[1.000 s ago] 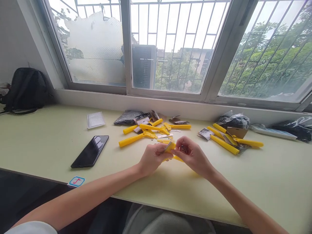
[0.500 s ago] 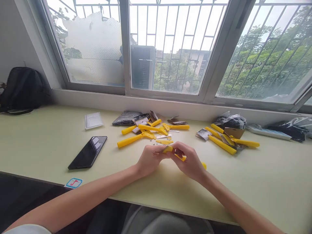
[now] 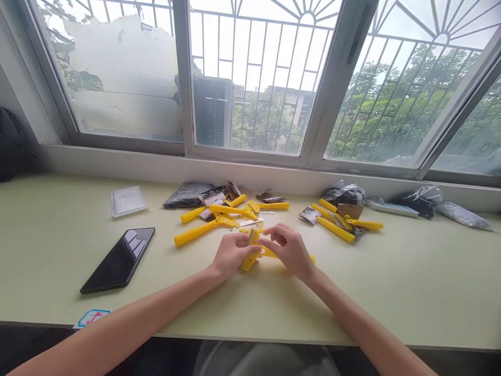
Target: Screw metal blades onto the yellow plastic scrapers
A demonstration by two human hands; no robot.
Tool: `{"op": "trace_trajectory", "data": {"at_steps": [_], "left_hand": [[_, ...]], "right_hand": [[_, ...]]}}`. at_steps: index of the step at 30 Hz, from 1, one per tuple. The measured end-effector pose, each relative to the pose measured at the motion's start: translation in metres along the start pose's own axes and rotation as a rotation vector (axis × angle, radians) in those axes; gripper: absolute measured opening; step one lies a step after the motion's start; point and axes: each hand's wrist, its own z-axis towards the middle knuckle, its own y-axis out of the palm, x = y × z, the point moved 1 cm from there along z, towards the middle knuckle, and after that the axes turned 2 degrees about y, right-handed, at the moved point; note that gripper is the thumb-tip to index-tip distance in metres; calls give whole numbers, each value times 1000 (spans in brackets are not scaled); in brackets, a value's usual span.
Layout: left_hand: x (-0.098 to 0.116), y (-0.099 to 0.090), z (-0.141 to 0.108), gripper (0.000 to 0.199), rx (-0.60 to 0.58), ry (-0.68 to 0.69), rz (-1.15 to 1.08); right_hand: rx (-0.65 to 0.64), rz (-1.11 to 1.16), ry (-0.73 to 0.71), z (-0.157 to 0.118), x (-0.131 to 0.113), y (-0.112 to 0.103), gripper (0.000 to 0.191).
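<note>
My left hand [image 3: 231, 257] is closed on a yellow scraper [image 3: 249, 261], its wide head tilted up with a metal blade along the left edge. The scraper's handle seems to run right, behind my other hand, where a yellow end shows. My right hand [image 3: 290, 251] is curled just right of the scraper head, thumb and forefinger close to it. Something small, dark and reddish shows within its fingers, too hidden to name. Just beyond my hands lie a loose yellow plate [image 3: 250, 230], a pale flat strip [image 3: 251, 222] and several tiny metal parts.
Several yellow scrapers [image 3: 195, 233] with card packaging lie beyond my hands. More yellow-handled tools [image 3: 335, 230] lie to the right, near a black plastic bag [image 3: 344, 193]. A phone [image 3: 117, 261] and a clear packet [image 3: 128, 201] are on the left. Windows line the back.
The scraper head has turned from nearly flat to upright, showing its face and blade. My right hand has drawn slightly away from my left. The camera view has shifted.
</note>
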Motion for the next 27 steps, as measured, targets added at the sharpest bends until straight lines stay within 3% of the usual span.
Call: {"op": "trace_trajectory", "data": {"at_steps": [3, 6, 10, 16, 22, 27], "left_hand": [[0, -3, 2, 49, 0, -88, -35], [0, -6, 4, 51, -2, -159, -43], [1, -12, 6, 52, -22, -241, 4], [6, -19, 5, 49, -52, -289, 0], [8, -17, 6, 42, -21, -309, -52], [11, -16, 5, 38, -15, -310, -48]], "right_hand": [[76, 37, 9, 9, -6, -13, 38], [288, 207, 2, 30, -22, -22, 44], [445, 201, -33, 53, -40, -13, 54], [321, 42, -75, 35, -26, 14, 41], [292, 131, -131, 28, -14, 22, 34], [240, 66, -173, 26, -15, 27, 30]]}}
